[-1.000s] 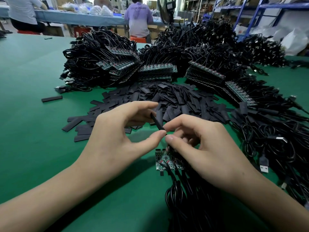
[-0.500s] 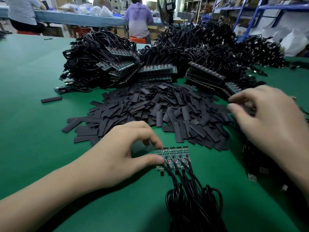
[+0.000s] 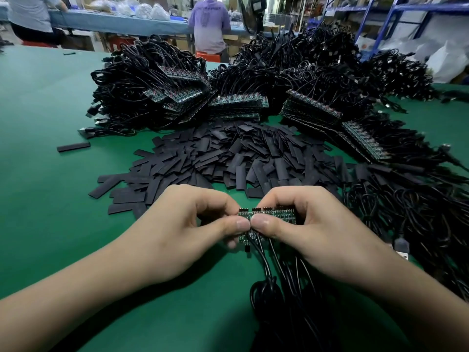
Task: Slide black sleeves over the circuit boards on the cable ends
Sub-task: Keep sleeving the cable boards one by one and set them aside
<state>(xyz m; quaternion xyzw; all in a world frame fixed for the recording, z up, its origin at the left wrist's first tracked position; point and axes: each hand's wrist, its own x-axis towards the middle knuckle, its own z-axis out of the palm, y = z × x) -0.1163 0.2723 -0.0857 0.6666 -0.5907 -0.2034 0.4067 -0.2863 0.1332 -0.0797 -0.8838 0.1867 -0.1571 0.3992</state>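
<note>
strip of circuit boards [image 3: 275,214] pinched between thumbs and curled fingers of left hand [image 3: 177,232] and right hand [image 3: 319,232], just above worktop [image 3: 50,199], long axis left-right, cables [image 3: 264,260] trailing toward the person; black sleeves [image 3: 241,156] piled just beyond, about equally near both.

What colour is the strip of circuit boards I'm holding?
Green circuit boards, with small black parts along the top edge; head view.
</note>
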